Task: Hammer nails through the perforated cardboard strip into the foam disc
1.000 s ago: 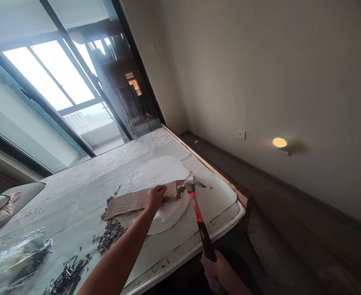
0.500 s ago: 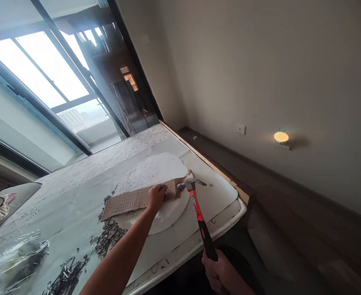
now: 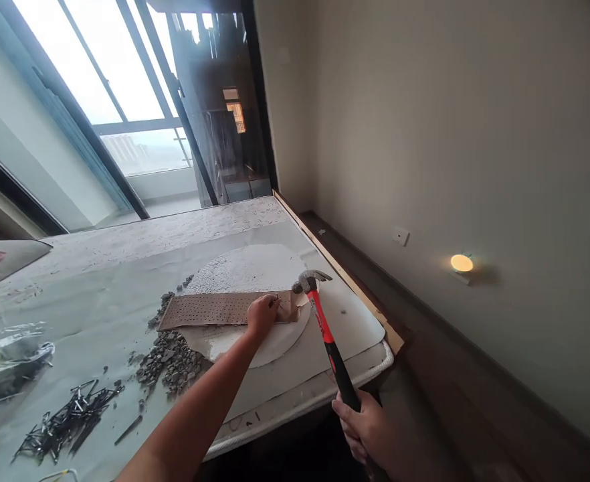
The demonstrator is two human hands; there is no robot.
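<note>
My right hand (image 3: 362, 425) is wrapped round the black grip of a claw hammer (image 3: 320, 318) with a red and black handle. The hammer's steel head is up near the right end of a brown perforated board (image 3: 205, 309). On that board rests my left hand (image 3: 262, 314), its thumb and forefinger pinched on what looks like a thin nail, mostly hidden by the fingers. Beneath the board lies a round white slab (image 3: 255, 264) with a rough, pitted surface.
Grey stone chips (image 3: 169, 358) lie along the slab's left side. A pile of dark nails (image 3: 69, 418) and a clear plastic bag (image 3: 9, 368) are further left on the sheet-covered mattress (image 3: 124, 268). A wooden edge (image 3: 335, 264) runs along its right, beside a wall with a lit lamp (image 3: 461, 263).
The view has tilted and shifted, bringing more of the nail pile into sight. My left hand stays on the board, and my right hand still holds the hammer beside it.
</note>
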